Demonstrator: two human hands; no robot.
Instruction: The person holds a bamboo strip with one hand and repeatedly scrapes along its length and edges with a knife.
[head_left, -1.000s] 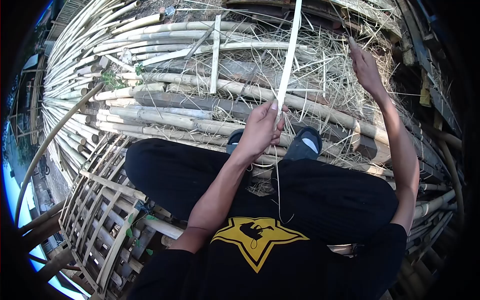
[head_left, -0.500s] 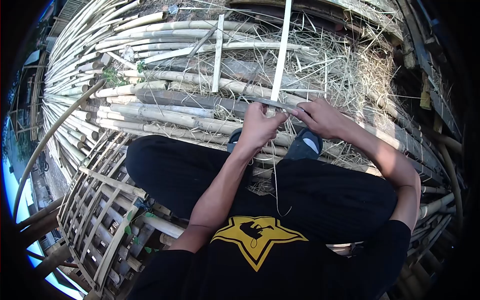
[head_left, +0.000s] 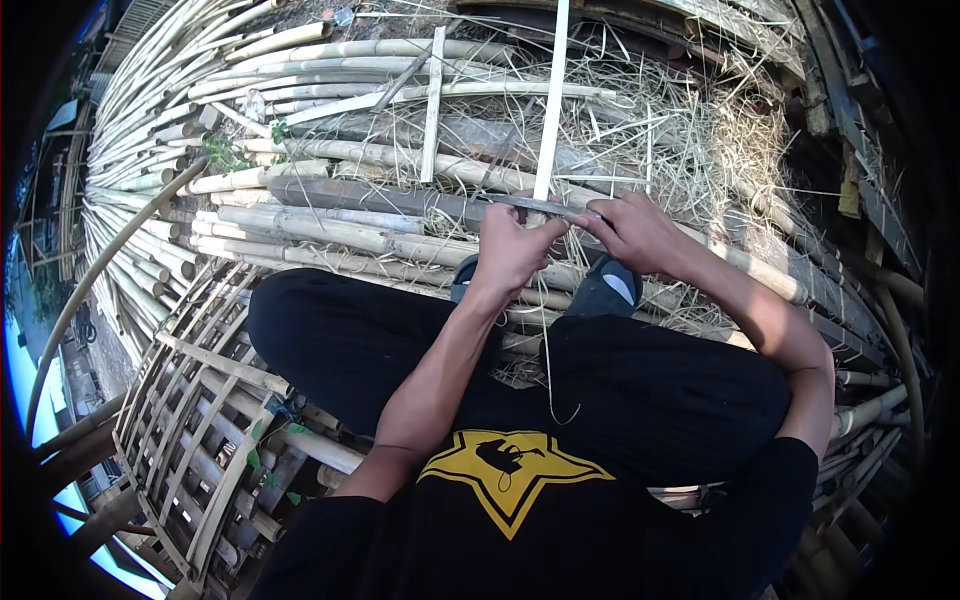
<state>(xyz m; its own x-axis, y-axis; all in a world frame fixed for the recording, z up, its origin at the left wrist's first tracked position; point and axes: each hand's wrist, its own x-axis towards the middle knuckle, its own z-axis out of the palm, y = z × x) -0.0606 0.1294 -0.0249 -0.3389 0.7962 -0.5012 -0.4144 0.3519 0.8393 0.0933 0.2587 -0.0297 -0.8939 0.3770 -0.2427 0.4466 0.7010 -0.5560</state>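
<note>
A long pale bamboo strip (head_left: 553, 105) runs away from me, its near end in the closed fingers of my left hand (head_left: 513, 245). My right hand (head_left: 634, 232) is wrapped round a knife, whose handle is hidden in the fist. The grey knife blade (head_left: 550, 207) lies across the strip, right at my left fingers, and points left. A thin curled shaving (head_left: 549, 370) hangs below my hands over the dark trousers. Between the hands, the strip's lower end is partly covered by fingers and blade.
Bamboo poles (head_left: 350, 155) lie side by side under and ahead of me. Loose shavings (head_left: 690, 140) heap up at the right. A short flat bamboo piece (head_left: 433, 105) rests on the poles. At the lower left stands a woven bamboo lattice (head_left: 205, 420). My sandalled foot (head_left: 607, 288) is close below the hands.
The bamboo strip has shifted slightly left, and the hands and knife blade have moved a little left with it. Both hands keep their hold.
</note>
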